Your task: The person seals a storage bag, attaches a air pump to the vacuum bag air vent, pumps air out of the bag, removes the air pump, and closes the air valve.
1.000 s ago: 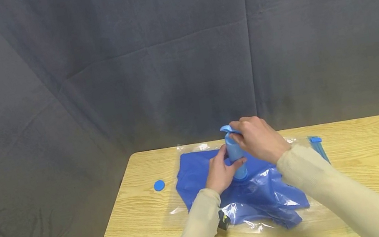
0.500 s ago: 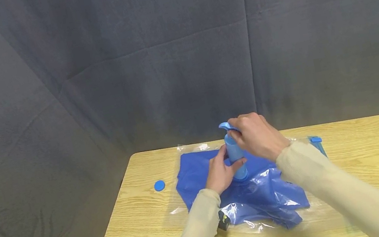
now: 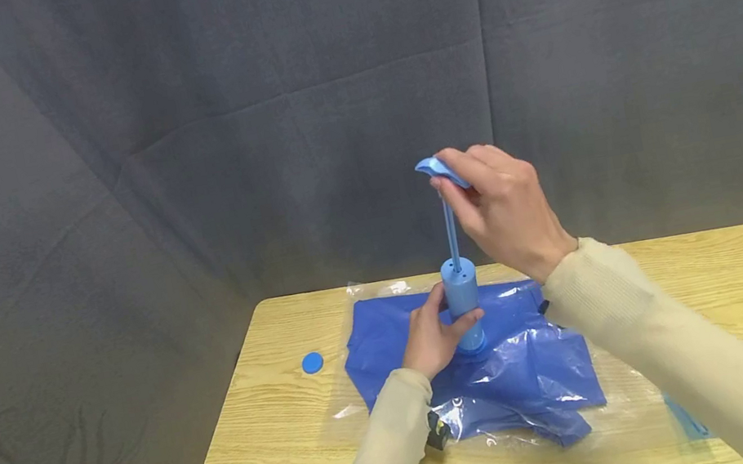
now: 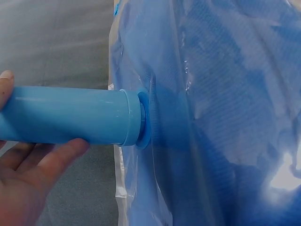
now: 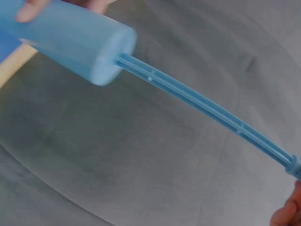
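Observation:
A light blue hand pump (image 3: 462, 295) stands upright on a clear plastic vacuum bag (image 3: 351, 410) with blue cloth (image 3: 388, 328) inside. My left hand (image 3: 428, 338) grips the pump's barrel, thumb on one side and fingers on the other. In the left wrist view the pump's lower end (image 4: 131, 117) meets the bag's round valve (image 4: 145, 120). My right hand (image 3: 504, 200) holds the pump handle (image 3: 438, 167) high above the barrel. Between them the thin plunger rod (image 5: 207, 107) is drawn far out.
A round blue cap (image 3: 312, 363) lies on the wooden table (image 3: 252, 444) left of the bag. Beside my left forearm sits a small black object (image 3: 438, 431). A blue strip (image 3: 688, 418) shows near my right sleeve. A grey curtain (image 3: 356, 143) hangs behind the table.
My right hand has pulled the handle up from just above the barrel, exposing the long rod. My left hand keeps its grip on the barrel in the same place.

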A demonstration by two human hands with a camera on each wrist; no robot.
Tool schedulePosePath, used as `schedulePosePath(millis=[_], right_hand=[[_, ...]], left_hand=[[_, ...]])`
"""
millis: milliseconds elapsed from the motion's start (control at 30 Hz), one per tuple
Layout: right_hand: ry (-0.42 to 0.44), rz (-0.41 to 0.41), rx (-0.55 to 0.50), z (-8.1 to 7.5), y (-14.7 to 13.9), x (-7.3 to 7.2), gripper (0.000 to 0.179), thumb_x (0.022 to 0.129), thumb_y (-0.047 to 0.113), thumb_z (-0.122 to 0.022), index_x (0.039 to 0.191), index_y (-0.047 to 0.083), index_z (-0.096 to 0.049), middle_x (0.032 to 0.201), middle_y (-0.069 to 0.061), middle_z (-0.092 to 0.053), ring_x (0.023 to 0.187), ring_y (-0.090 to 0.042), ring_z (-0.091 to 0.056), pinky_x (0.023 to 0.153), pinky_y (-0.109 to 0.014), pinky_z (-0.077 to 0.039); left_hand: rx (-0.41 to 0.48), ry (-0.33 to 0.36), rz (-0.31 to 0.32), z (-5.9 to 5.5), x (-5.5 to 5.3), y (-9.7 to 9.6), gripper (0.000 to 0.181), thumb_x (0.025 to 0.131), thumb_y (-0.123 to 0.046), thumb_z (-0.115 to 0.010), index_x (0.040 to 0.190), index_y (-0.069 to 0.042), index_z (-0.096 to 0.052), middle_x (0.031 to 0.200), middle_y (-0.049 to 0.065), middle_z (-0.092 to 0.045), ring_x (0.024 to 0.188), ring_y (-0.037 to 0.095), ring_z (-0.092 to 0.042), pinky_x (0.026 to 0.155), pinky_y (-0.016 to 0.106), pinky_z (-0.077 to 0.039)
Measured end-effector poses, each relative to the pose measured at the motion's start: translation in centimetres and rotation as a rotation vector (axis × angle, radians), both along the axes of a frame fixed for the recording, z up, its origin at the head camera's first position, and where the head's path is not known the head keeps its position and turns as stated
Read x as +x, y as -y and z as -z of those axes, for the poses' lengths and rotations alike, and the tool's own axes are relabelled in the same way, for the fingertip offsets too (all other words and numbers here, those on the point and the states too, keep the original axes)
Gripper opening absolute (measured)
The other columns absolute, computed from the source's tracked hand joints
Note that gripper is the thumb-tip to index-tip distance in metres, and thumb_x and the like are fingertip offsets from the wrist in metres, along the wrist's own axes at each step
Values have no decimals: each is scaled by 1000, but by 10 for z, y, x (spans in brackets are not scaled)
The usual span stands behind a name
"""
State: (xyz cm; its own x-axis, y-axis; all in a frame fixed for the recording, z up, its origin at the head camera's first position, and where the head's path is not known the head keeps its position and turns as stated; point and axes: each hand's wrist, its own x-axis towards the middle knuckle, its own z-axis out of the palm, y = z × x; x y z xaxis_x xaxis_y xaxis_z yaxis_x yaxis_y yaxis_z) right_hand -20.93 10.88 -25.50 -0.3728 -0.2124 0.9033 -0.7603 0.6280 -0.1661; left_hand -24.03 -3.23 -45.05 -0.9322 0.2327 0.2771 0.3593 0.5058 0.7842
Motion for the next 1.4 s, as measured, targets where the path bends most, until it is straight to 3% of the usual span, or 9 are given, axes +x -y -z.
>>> schedulePosePath(millis=[133,300,600,1033,1400], right_hand=[[-28,-15,-82,-10,1,2,18,92,8,-63,107,-1,-68,73,-11,-60,63,-15,-49,59,-18,-39],[-10,-28,-125,-11,4,3,19,92,8,-64,108,0,-69,73,-11,-60,61,-13,-48,58,-14,-37],[3,-40,-123,-15,6,1,16,92,8,-64,105,2,-70,69,-9,-56,58,-13,-44,55,-15,-33],[34,-20,-130,-14,2,0,17,91,7,-64,106,2,-70,69,-9,-55,58,-14,-43,55,-15,-30],[141,6,-43,-8,1,4,16,92,9,-63,106,2,-68,71,-7,-54,60,-13,-43,54,-23,-37]], left_hand=[[1,16,-3,-1,0,0,50,85,-41,-72,126,-18,-56,118,10,-70,114,26,-64,95,45,-52],[2,-1,-6,1,-1,1,49,85,-39,-73,125,-16,-56,116,11,-70,112,26,-65,94,45,-53],[-5,-27,-15,1,-2,4,47,84,-37,-74,122,-15,-57,114,11,-71,111,26,-66,94,45,-53],[-18,33,-30,-4,2,3,50,86,-38,-72,128,-17,-55,120,10,-69,115,27,-64,95,45,-52],[-13,11,-22,-5,4,2,47,86,-35,-73,126,-18,-56,118,9,-70,114,25,-64,95,45,-52]])
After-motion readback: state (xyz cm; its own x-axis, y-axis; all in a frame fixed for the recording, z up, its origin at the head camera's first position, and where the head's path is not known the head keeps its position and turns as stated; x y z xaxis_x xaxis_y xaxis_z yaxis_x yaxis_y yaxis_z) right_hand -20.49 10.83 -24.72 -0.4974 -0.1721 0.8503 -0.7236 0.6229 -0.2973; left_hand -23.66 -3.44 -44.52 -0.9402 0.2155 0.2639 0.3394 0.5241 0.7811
